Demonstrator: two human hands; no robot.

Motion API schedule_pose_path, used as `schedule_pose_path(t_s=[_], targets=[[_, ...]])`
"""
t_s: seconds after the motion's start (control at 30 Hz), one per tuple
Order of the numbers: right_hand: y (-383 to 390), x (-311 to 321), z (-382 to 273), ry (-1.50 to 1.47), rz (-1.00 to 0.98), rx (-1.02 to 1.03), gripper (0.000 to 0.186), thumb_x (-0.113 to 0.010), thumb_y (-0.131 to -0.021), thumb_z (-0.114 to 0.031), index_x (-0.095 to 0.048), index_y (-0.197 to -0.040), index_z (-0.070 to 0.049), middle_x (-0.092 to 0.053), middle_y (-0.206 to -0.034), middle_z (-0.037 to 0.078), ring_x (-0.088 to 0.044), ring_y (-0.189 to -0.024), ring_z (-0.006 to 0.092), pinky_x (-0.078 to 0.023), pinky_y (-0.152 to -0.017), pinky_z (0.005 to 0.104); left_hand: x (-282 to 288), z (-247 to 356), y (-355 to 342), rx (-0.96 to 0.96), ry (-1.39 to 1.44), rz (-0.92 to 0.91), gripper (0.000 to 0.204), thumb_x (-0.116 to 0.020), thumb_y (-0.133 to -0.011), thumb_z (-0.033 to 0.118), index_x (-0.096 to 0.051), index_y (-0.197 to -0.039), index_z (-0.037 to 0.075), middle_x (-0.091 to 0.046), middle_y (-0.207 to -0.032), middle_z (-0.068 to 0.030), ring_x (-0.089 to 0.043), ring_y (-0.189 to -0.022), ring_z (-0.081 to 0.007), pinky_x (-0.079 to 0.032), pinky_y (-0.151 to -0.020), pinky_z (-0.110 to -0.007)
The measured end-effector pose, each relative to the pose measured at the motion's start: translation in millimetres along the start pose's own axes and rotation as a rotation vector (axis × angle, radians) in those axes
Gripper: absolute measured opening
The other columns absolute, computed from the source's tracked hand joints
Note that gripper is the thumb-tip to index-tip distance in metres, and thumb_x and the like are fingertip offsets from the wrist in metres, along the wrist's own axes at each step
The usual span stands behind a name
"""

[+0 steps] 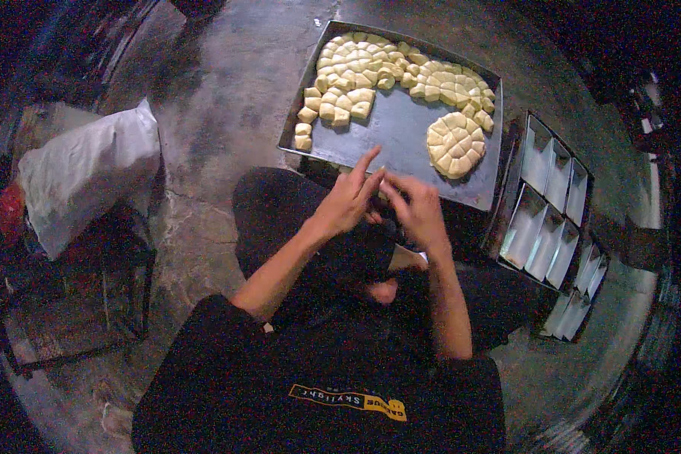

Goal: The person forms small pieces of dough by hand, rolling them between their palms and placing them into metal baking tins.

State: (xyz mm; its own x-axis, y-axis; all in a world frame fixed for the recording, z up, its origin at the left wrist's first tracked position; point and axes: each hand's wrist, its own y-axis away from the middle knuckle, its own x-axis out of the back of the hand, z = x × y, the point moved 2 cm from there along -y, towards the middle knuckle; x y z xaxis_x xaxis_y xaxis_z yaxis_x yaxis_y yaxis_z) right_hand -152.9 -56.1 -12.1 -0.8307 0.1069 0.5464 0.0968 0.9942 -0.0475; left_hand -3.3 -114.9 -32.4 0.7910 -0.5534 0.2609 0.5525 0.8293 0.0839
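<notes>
My left hand and my right hand meet fingertip to fingertip just off the near edge of a metal tray. The left index finger points up toward the tray while its other fingers curl in. Thumb and fingers of the right hand pinch together against the left fingertips. Whatever lies between them, if anything, is too small to make out. On the tray, pale cut dough pieces fill the back, with a smaller dough cluster at the left. A round dough slab, scored into pieces, rests at the right.
Right of the tray stand rectangular metal loaf tins joined in rows, with more tins nearer me. At the left, a white sack lies on a dark-framed stand. My bent legs are below the tray's near edge.
</notes>
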Motion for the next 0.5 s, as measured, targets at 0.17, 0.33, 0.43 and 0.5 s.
schedule_pose_path(t_s=[0.17, 0.33, 0.43, 0.5], targets=[[-75, -27, 93, 0.247, 0.130, 0.054, 0.024, -0.066, -0.082, -0.013, -0.066, -0.102, -0.001, -0.065, -0.101, 0.019, -0.063, -0.095, 0.0351, -0.049, -0.084, 0.0408, 16, -37, -35, 0.247, 0.100, 0.237, 0.043, -0.042, -0.101, 0.025, -0.035, -0.137, 0.003, -0.069, -0.081, -0.0143, -0.064, -0.055, -0.0181, -0.051, -0.050, -0.031], [-90, -54, 102, 0.503, 0.063, 0.129, 0.027, -0.068, -0.075, -0.010, -0.065, -0.102, -0.005, -0.064, -0.100, 0.015, -0.060, -0.097, 0.0327, -0.047, -0.089, 0.0425, 36, -59, -29, 0.093, 0.450, 0.546, 0.035, -0.038, -0.102, 0.028, -0.041, -0.129, 0.006, -0.064, -0.087, -0.0087, -0.061, -0.066, -0.0137, -0.048, -0.053, -0.026], [-121, -82, 63, 0.403, 0.069, 0.268, 0.025, -0.065, -0.075, -0.007, -0.068, -0.100, -0.009, -0.065, -0.097, 0.013, -0.061, -0.096, 0.0333, -0.047, -0.089, 0.0440, 45, -77, -28, -0.029, 0.608, 0.863, 0.031, -0.038, -0.102, 0.028, -0.042, -0.125, 0.007, -0.054, -0.092, -0.0041, -0.055, -0.079, -0.0125, -0.047, -0.065, -0.026], [-146, -121, 62, 0.261, -0.116, 0.312, 0.022, -0.060, -0.079, -0.009, -0.068, -0.099, -0.010, -0.065, -0.096, 0.013, -0.062, -0.093, 0.0340, -0.049, -0.086, 0.0450, 38, -73, -34, -0.009, 0.616, 0.933, 0.031, -0.039, -0.102, 0.029, -0.042, -0.125, 0.007, -0.053, -0.096, -0.0046, -0.054, -0.080, -0.0125, -0.046, -0.066, -0.026]])
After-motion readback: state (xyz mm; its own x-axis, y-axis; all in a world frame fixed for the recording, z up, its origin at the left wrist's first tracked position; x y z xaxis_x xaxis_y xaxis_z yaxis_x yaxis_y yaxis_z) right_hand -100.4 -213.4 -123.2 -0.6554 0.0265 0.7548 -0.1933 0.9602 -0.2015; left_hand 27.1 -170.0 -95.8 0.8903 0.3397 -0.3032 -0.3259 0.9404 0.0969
